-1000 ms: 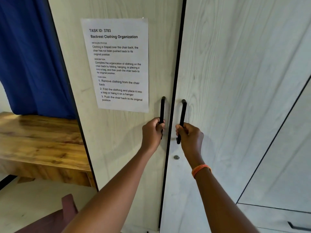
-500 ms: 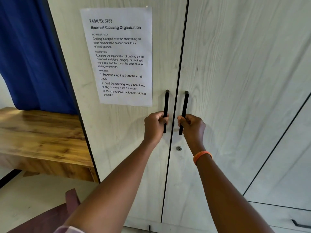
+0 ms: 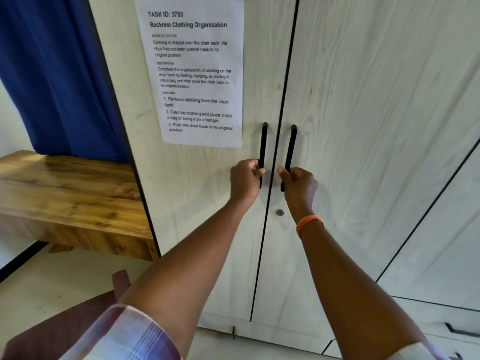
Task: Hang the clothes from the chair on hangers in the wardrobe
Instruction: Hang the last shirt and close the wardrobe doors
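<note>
A pale wood-grain wardrobe (image 3: 363, 100) fills the view, and its two doors are closed. My left hand (image 3: 245, 181) grips the lower part of the left black bar handle (image 3: 263, 141). My right hand (image 3: 298, 185), with an orange band at the wrist, grips the lower part of the right black bar handle (image 3: 291, 146). A dark red chair (image 3: 78, 320) shows partly at the lower left. No clothes or hangers are visible.
A printed task sheet (image 3: 192, 71) is stuck on the left door. A wooden desk (image 3: 70, 193) and a blue curtain (image 3: 57, 74) stand to the left. A small lock (image 3: 279, 212) sits below the handles. Drawers (image 3: 441, 326) lie at the lower right.
The view has shifted closer and slightly downward, so the sheet and handles sit higher and larger. Both hands keep their grip on the handles and the doors remain closed.
</note>
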A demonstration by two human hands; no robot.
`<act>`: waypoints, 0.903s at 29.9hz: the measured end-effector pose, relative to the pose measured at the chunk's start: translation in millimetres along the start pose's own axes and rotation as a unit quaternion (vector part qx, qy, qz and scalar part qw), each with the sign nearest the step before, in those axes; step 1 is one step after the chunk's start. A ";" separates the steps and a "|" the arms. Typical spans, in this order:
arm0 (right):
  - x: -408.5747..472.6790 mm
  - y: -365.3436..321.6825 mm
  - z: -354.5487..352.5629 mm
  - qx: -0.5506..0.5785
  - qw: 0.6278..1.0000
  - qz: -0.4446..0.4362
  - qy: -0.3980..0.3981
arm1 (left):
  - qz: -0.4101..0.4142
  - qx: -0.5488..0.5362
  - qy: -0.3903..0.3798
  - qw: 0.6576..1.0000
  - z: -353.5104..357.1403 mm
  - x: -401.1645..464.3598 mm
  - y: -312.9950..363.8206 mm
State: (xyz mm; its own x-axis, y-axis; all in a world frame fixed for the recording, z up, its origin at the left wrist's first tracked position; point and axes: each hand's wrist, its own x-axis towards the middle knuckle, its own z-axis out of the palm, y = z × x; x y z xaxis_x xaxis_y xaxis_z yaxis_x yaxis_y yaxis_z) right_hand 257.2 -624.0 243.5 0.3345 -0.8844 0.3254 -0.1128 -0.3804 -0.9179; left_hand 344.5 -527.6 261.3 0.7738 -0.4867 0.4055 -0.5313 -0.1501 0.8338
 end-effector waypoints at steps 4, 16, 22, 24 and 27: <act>-51.2 28.0 8.3 -0.018 0.998 0.042 0.041 | -0.029 0.012 -0.021 0.999 -20.2 -62.0 -14.5; -344.6 58.4 91.6 -0.046 0.815 0.341 -0.466 | -0.386 0.187 0.196 0.882 -266.2 -351.1 -176.1; -451.8 14.9 134.2 -0.005 0.699 0.448 -0.557 | -0.468 0.132 0.368 0.793 -355.6 -442.9 -202.0; -478.8 4.5 151.0 -0.013 0.697 0.455 -0.554 | -0.496 0.115 0.429 0.746 -382.6 -463.0 -218.8; -513.7 5.4 180.4 -0.008 0.744 0.451 -0.493 | -0.558 0.030 0.484 0.673 -417.4 -481.4 -236.5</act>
State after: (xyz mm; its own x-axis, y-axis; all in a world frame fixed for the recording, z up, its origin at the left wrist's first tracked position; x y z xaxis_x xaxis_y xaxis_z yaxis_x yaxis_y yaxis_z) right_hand 253.6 -123.0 30.4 0.6396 -0.1561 -0.7527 -0.7155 0.2370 -0.6572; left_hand 241.6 101.4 25.4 0.5484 0.7431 -0.3834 0.5775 -0.0050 0.8164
